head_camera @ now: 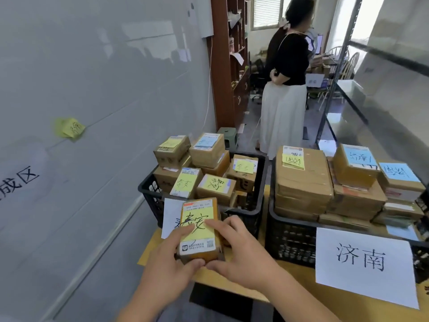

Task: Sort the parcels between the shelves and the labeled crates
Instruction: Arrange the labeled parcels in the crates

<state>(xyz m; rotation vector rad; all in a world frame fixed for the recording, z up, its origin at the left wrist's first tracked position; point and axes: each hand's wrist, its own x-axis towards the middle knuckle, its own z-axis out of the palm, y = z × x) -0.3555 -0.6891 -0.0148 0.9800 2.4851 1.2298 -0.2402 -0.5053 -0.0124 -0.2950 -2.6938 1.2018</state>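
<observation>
A small parcel-sorting office: two black plastic crates (250, 214) sat packed with taped cardboard parcels (301, 180) bearing handwritten sticky notes, and a printed destination sign (362, 263) hung on the front of one crate. Metal shelving (343, 73) lined the right side, a wooden bookcase (222, 66) stood behind, and a person (285, 84) stood near chairs and stacked cartons.

Brown parcel (199, 231) bears a yellow note; black crates (246, 217) carry white labels (364, 263).
</observation>
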